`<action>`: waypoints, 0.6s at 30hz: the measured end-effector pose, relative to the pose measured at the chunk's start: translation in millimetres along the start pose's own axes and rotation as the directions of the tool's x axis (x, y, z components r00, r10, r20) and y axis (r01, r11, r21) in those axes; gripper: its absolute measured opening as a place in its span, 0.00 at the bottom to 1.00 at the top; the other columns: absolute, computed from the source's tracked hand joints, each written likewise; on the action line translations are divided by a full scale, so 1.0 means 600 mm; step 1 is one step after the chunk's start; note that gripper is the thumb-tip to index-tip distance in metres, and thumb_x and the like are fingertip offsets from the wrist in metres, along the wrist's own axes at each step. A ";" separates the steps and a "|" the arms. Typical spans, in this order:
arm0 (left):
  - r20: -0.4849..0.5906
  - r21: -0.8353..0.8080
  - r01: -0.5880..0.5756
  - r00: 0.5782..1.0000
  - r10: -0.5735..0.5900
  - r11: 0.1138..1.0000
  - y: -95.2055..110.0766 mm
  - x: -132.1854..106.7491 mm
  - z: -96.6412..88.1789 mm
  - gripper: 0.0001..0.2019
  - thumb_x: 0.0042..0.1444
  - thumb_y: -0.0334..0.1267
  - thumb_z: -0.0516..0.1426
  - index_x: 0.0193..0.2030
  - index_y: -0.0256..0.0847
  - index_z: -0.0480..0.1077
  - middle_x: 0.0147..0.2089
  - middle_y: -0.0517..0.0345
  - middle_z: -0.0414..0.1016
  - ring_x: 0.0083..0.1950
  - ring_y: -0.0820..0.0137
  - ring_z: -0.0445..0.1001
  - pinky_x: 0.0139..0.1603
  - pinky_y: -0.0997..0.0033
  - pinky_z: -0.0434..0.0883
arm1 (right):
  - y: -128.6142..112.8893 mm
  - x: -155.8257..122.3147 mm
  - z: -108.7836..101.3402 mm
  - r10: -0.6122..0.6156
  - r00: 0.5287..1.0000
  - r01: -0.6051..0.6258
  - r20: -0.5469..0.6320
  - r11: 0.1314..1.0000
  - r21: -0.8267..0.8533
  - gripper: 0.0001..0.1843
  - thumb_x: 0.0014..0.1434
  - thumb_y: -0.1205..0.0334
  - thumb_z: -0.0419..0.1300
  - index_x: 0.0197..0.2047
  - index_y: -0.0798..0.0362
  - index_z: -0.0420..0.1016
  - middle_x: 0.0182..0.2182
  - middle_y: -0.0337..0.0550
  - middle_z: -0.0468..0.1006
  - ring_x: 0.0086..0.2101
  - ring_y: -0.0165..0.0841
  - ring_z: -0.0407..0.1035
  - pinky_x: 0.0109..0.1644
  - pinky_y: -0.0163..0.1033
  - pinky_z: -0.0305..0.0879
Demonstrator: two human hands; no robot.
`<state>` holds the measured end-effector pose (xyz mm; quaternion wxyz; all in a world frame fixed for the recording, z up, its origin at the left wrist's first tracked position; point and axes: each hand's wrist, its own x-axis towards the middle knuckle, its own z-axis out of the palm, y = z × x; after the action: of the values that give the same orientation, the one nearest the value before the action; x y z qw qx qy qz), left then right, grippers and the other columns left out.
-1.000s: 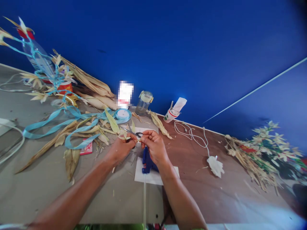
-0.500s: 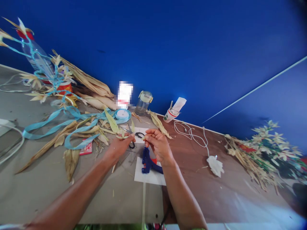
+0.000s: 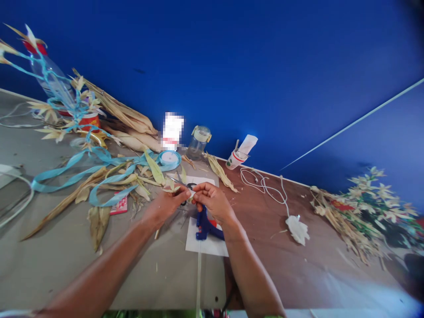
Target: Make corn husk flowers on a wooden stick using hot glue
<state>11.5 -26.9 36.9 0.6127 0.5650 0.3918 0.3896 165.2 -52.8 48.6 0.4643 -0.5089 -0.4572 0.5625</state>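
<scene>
My left hand and my right hand meet over the middle of the table, fingertips almost touching. Both are closed on a small pale piece of corn husk, mostly covered by the fingers. Other pale husk tips show above my left fingers. Behind the hands lie scissors with dark handles, partly hidden, on white paper. A blue glue gun with a glue stick rests on another white sheet, below my right hand.
Light-blue ribbon and dried husks spread across the left. Along the wall stand a ribbon roll, a clear jar and a paper cup. A white cable and husk flowers lie right.
My right hand has moved left and slightly down to meet my left hand. The small husk piece now sits between both hands' fingertips. The table items have stayed put.
</scene>
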 end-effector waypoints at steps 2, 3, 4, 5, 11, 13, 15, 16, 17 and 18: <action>0.047 0.005 0.021 0.999 -0.021 1.000 -0.004 0.000 0.001 0.10 0.47 0.43 0.58 0.24 0.37 0.69 0.23 0.61 0.68 0.27 0.74 0.62 0.28 0.73 0.58 | 0.000 0.000 -0.001 0.000 1.000 0.000 -0.005 1.000 -0.014 0.10 0.45 0.65 0.62 0.33 0.55 0.68 0.18 0.32 0.73 0.14 0.22 0.61 0.20 0.29 0.55; 0.066 0.005 0.041 0.997 -0.042 0.999 -0.006 0.001 0.002 0.09 0.46 0.42 0.59 0.24 0.38 0.70 0.23 0.61 0.67 0.26 0.74 0.62 0.27 0.73 0.58 | 0.000 0.000 -0.001 0.001 1.000 -0.001 -0.009 1.000 -0.022 0.09 0.45 0.65 0.62 0.33 0.54 0.68 0.18 0.32 0.72 0.14 0.22 0.61 0.20 0.29 0.55; 0.076 -0.003 0.061 0.995 -0.061 0.998 -0.007 0.001 0.002 0.09 0.45 0.42 0.59 0.23 0.38 0.69 0.22 0.61 0.67 0.25 0.74 0.61 0.26 0.74 0.57 | 0.000 0.000 -0.001 0.004 1.000 -0.004 -0.009 1.000 -0.029 0.10 0.45 0.66 0.62 0.33 0.54 0.69 0.18 0.32 0.72 0.14 0.22 0.61 0.20 0.29 0.55; 0.083 -0.016 0.080 0.993 -0.079 0.997 -0.009 0.001 0.002 0.09 0.45 0.42 0.60 0.23 0.38 0.69 0.22 0.62 0.66 0.24 0.75 0.60 0.25 0.74 0.55 | -0.001 0.000 -0.001 0.009 1.000 -0.009 -0.003 1.000 -0.029 0.10 0.45 0.66 0.62 0.33 0.54 0.69 0.18 0.32 0.72 0.14 0.22 0.61 0.20 0.29 0.54; 0.074 -0.219 0.154 0.987 -0.141 0.963 -0.011 0.002 0.001 0.12 0.43 0.43 0.61 0.23 0.37 0.65 0.19 0.67 0.58 0.21 0.79 0.53 0.22 0.76 0.51 | -0.012 0.004 -0.009 0.002 0.988 0.028 -0.157 0.981 0.192 0.11 0.45 0.63 0.62 0.34 0.54 0.70 0.23 0.34 0.73 0.16 0.21 0.60 0.22 0.29 0.54; 0.055 -0.267 0.158 0.987 -0.148 0.951 -0.012 0.004 0.000 0.13 0.42 0.44 0.62 0.24 0.37 0.65 0.20 0.67 0.58 0.21 0.80 0.53 0.22 0.77 0.52 | -0.012 0.006 -0.013 -0.006 0.976 0.061 -0.216 0.967 0.249 0.07 0.44 0.63 0.61 0.29 0.55 0.70 0.22 0.33 0.71 0.17 0.20 0.59 0.23 0.30 0.54; 0.035 -0.278 0.144 0.990 -0.139 0.950 -0.016 0.005 0.000 0.13 0.41 0.43 0.62 0.24 0.37 0.65 0.20 0.67 0.58 0.21 0.80 0.54 0.22 0.77 0.53 | -0.011 0.008 -0.015 0.007 0.978 0.051 -0.208 0.960 0.274 0.06 0.44 0.63 0.60 0.24 0.56 0.67 0.20 0.32 0.68 0.16 0.20 0.57 0.22 0.30 0.52; 0.024 -0.276 0.133 0.991 -0.131 0.952 -0.018 0.006 -0.001 0.13 0.41 0.43 0.62 0.25 0.37 0.65 0.20 0.67 0.58 0.21 0.80 0.54 0.22 0.77 0.53 | -0.009 0.008 -0.015 0.017 0.980 0.041 -0.198 0.958 0.285 0.07 0.45 0.63 0.59 0.22 0.56 0.66 0.19 0.32 0.67 0.16 0.20 0.56 0.21 0.30 0.51; 0.011 -0.271 0.119 0.993 -0.120 0.955 -0.020 0.007 -0.001 0.13 0.42 0.43 0.62 0.25 0.37 0.65 0.21 0.67 0.58 0.21 0.80 0.54 0.22 0.77 0.53 | -0.008 0.009 -0.013 0.021 0.981 0.037 -0.192 0.955 0.295 0.07 0.45 0.63 0.58 0.22 0.55 0.65 0.19 0.32 0.66 0.15 0.20 0.55 0.21 0.30 0.50; -0.003 -0.263 0.101 0.994 -0.106 0.959 -0.022 0.008 -0.001 0.13 0.43 0.43 0.62 0.25 0.37 0.65 0.20 0.67 0.58 0.21 0.79 0.54 0.22 0.77 0.52 | -0.007 0.008 -0.011 0.019 0.981 0.041 -0.193 0.952 0.302 0.07 0.46 0.63 0.57 0.21 0.55 0.64 0.19 0.31 0.66 0.15 0.19 0.54 0.21 0.30 0.49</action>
<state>13.3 -23.4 23.4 0.6983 0.4543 0.3711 0.4102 171.8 -46.9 51.7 0.5826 -0.4808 -0.3206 0.5715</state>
